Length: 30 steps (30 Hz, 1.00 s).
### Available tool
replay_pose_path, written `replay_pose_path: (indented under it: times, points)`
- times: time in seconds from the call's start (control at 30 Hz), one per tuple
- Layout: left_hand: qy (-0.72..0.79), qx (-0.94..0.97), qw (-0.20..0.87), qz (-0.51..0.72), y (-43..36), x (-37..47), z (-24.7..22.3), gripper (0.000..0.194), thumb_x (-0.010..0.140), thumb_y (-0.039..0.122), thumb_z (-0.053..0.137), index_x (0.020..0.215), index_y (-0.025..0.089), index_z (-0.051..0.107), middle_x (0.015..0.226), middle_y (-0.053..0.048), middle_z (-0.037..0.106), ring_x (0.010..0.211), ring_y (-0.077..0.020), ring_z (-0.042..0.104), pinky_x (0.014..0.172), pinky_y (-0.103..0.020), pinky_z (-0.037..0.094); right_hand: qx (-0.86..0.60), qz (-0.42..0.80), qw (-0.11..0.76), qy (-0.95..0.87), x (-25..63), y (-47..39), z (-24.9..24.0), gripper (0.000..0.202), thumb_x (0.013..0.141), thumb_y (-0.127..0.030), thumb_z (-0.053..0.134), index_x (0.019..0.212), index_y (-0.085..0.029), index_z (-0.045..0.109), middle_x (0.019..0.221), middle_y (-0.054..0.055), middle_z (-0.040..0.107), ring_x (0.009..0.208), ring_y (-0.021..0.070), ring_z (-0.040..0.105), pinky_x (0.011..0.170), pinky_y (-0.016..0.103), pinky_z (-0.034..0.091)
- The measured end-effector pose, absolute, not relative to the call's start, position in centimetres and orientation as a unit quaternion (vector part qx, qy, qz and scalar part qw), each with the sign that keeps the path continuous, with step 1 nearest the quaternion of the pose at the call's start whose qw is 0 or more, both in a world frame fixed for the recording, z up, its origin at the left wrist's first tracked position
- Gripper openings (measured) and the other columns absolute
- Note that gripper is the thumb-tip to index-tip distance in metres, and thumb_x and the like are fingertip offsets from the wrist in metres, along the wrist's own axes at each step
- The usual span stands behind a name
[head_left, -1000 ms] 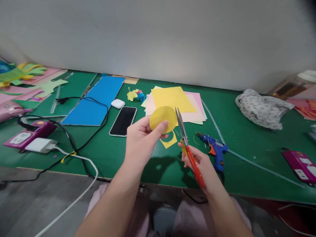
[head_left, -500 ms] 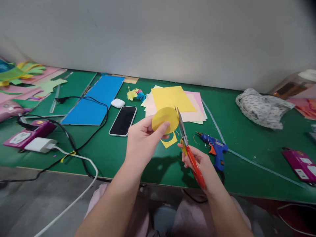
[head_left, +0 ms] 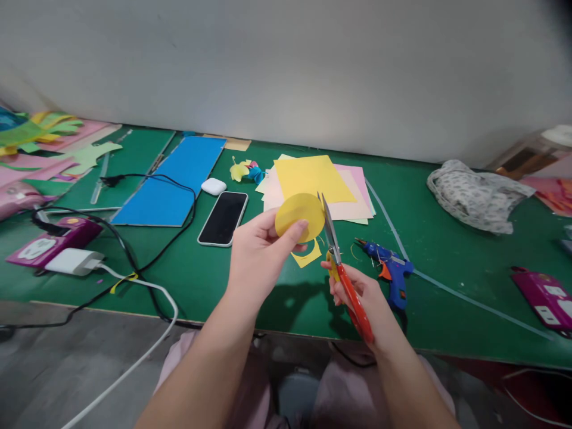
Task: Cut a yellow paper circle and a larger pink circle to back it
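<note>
Between thumb and fingers, my left hand (head_left: 263,253) pinches a yellow paper circle (head_left: 297,214) above the table. My right hand (head_left: 357,286) grips red-handled scissors (head_left: 352,298), their blades pointing up and slightly parted at the circle's right edge. Whether the blades bite into the paper I cannot tell. Below the circle lies a yellow paper offcut (head_left: 308,257) with a round cutout. Behind it rests a stack of coloured paper, a yellow sheet (head_left: 319,179) on top.
A blue glue gun (head_left: 388,265) lies right of my right hand. Left are a phone (head_left: 223,219), a white earbud case (head_left: 213,187), a blue board (head_left: 174,182) and a purple power strip (head_left: 58,241) with cables. A patterned cloth bundle (head_left: 476,193) and another purple power strip (head_left: 543,298) lie right.
Almost nothing differs. Both hands, the paper circle and the scissors keep practically the same position, with only a very slight shift of the view.
</note>
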<state>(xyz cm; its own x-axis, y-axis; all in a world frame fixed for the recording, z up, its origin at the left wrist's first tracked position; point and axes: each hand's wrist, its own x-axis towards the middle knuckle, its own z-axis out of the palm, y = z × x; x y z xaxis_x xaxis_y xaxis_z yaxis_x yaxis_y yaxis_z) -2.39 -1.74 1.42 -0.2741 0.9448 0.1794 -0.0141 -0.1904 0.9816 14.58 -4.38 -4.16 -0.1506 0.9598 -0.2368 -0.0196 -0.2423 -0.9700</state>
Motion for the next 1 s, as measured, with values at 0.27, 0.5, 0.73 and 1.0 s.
replay_pose_path:
  times: [0.27,0.5,0.73,1.0]
  points:
    - [0.511,0.455,0.387,0.618,-1.74,-2.40,1.53,0.023,0.072,0.034,0.075,0.089,0.019,0.073,0.077,-0.001,0.072,0.066,-0.0155,0.067,0.055,-0.024,0.060,-0.516,0.600,0.400,-0.463,14.44,-4.18,-3.76,0.052,0.060,-0.053,0.079,0.097,-0.016,0.073,0.063,-0.003,0.052,0.051,0.0101,0.043,0.053,0.025,0.044]
    - [0.501,0.450,0.390,0.628,-1.70,-2.47,1.49,0.022,0.072,0.032,0.076,0.089,0.018,0.073,0.077,-0.001,0.072,0.065,-0.0144,0.067,0.054,-0.023,0.059,-0.504,0.600,0.406,-0.470,14.59,-4.30,-4.10,0.049,0.065,-0.052,0.078,0.097,-0.016,0.073,0.063,-0.003,0.053,0.051,0.0095,0.043,0.053,0.025,0.043]
    - [0.500,0.453,0.386,0.629,-1.66,-2.66,1.43,0.026,0.072,0.033,0.076,0.093,0.018,0.073,0.079,-0.002,0.073,0.068,-0.0155,0.068,0.056,-0.024,0.059,-0.503,0.603,0.405,-0.469,14.59,-4.33,-4.08,0.051,0.065,-0.053,0.077,0.099,-0.016,0.073,0.063,-0.003,0.053,0.050,0.0094,0.042,0.053,0.025,0.043]
    - [0.483,0.451,0.382,0.646,-1.51,-2.85,1.18,0.023,0.072,0.032,0.077,0.092,0.020,0.074,0.077,0.000,0.072,0.066,-0.0140,0.067,0.054,-0.023,0.059,-0.510,0.610,0.403,-0.454,14.57,-4.24,-4.24,0.050,0.062,-0.052,0.079,0.096,-0.016,0.074,0.061,-0.004,0.052,0.049,0.0088,0.042,0.053,0.025,0.042]
